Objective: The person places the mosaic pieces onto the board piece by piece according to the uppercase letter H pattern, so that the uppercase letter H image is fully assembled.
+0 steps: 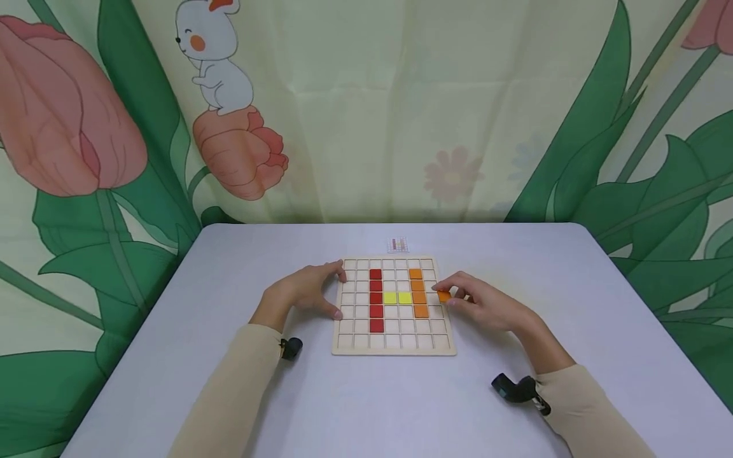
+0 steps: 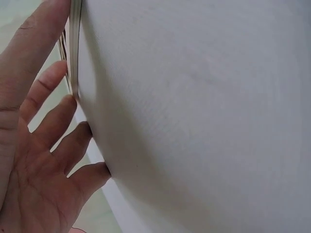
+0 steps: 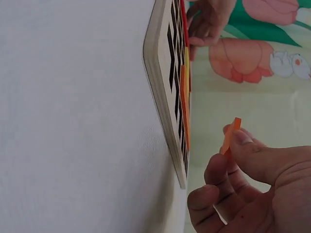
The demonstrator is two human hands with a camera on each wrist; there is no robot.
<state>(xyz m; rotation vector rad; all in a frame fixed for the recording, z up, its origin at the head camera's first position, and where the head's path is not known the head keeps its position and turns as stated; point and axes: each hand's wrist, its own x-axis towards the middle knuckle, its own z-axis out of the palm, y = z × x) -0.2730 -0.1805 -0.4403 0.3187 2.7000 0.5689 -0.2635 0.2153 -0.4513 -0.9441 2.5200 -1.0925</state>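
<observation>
A pale wooden grid board lies flat on the table. On it stand a column of several red tiles, two yellow tiles side by side, and a column of several orange tiles. My left hand touches the board's left edge with thumb and fingertips spread apart; the left wrist view has its fingertips against the white surface. Between thumb and fingers, my right hand pinches another orange tile, held above the board's right edge.
Behind the board lies a small card with a printed colored pattern. The white table runs back to a curtain with tulips and a rabbit. A dark wrist camera sits by the right sleeve, another by the left.
</observation>
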